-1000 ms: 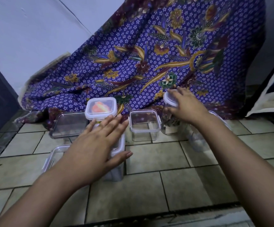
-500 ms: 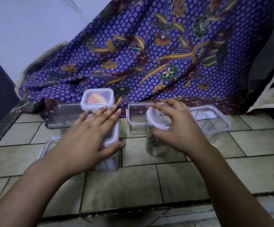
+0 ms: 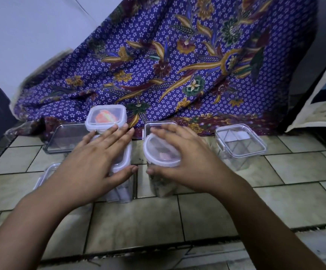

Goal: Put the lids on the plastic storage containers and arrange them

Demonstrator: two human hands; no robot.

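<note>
A tall round container [image 3: 161,184] with a white-rimmed lid [image 3: 158,152] stands on the tiled floor in the middle. My right hand [image 3: 189,156] lies over its lid, fingers curled around the rim and thumb on the near side. Just left of it stands a tall square lidded container [image 3: 124,172], with my left hand [image 3: 98,162] resting flat on its lid, fingers spread. Behind it sits a small lidded box [image 3: 106,117] with something orange inside. A lidded clear square container [image 3: 240,147] stands to the right.
A flat rectangular clear container [image 3: 63,139] lies at the back left, and another clear container [image 3: 45,175] peeks out under my left forearm. A square clear container [image 3: 150,126] shows behind my right hand. A purple flowered cloth [image 3: 177,65] hangs behind everything.
My right hand has carried the round container from the back right toward me, down beside the tall square container. My left hand has stayed on that container's lid.
</note>
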